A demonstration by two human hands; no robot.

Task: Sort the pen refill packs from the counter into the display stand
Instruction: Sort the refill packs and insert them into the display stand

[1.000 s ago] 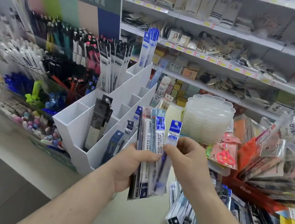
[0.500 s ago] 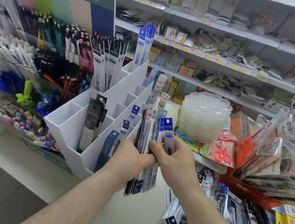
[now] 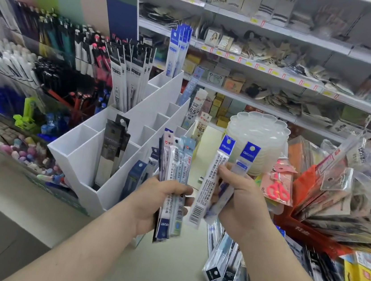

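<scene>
The desk [image 3: 163, 275] carries a white display stand [image 3: 117, 155] at left, its stepped compartments partly stocked: black-headed packs [image 3: 129, 72] upright in a rear slot, blue-headed packs [image 3: 178, 46] in the rearmost slot, dark packs [image 3: 111, 152] in a front-left slot, and a few blue packs [image 3: 135, 178] in the front-right slots. A loose heap of refill packs [image 3: 229, 267] lies on the desk at lower right, beside an orange tray of bagged goods [image 3: 326, 204] and a stack of clear plastic dishes [image 3: 257, 135]. The left hand [image 3: 160, 205] is curled firmly round a mixed bundle of packs [image 3: 173, 185], held upright just beside the stand's front edge. The right hand [image 3: 240, 200] grips two blue-headed packs [image 3: 222, 175], fanned slightly apart and now clear of the bundle. Half a second earlier both hands were together over the one bundle, the right fingers working among the packs; the pair has since been drawn out and moved rightward. Judgement: a matching pair has been picked out from the bundle, and the step in hand is likely to drop it into the matching slot. Which slot is meant cannot be told from this view. The sorting is only partly done, with many packs left in hand and on the desk.
</scene>
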